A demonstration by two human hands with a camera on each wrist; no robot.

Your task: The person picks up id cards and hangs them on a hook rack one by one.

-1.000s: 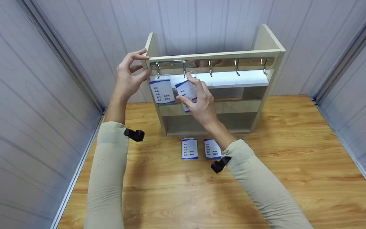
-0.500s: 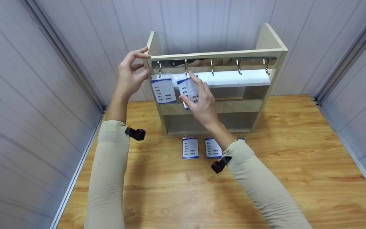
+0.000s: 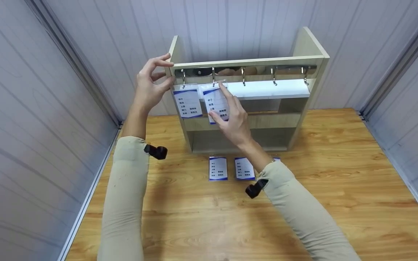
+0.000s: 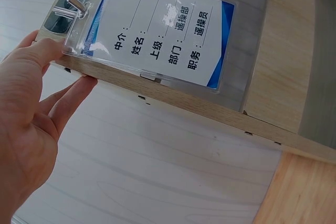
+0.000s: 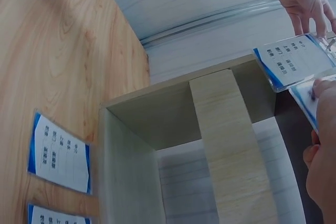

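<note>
Right hand (image 3: 235, 121) pinches the second badge (image 3: 216, 105) by its lower edge, index finger laid up its face, seating it on the second hook (image 3: 213, 76) of the hook rail (image 3: 245, 70). Left hand (image 3: 150, 85) grips the top left corner of the wooden rack (image 3: 305, 47), thumb and fingers curled over the edge, steadying it.

Doing it well, as I judge it:
- Keep the left hand braced so the rack doesn't tip back under the push.
- Make sure the slot in the clear sleeve is over the hook tip before letting go; can't tell from the head view whether it is fully on.
- Let the badge drop square, not overlapping the first badge (image 3: 188, 103), which hangs on the first hook (image 3: 183, 77) just beside it.
- Release the bottom edge gently so it doesn't swing off.

Counts:
- Hooks: 5 on the rail; 3 on the right bare.
- Badges on the rack: 2, the second one in hand.
- Badges flat on the counter (image 3: 339, 188): 2 clear in view, left one (image 3: 218, 168) and right one (image 3: 244, 168); a blue sliver behind the right sleeve may be a third, can't confirm.
- Hands: 2, both busy.
</note>
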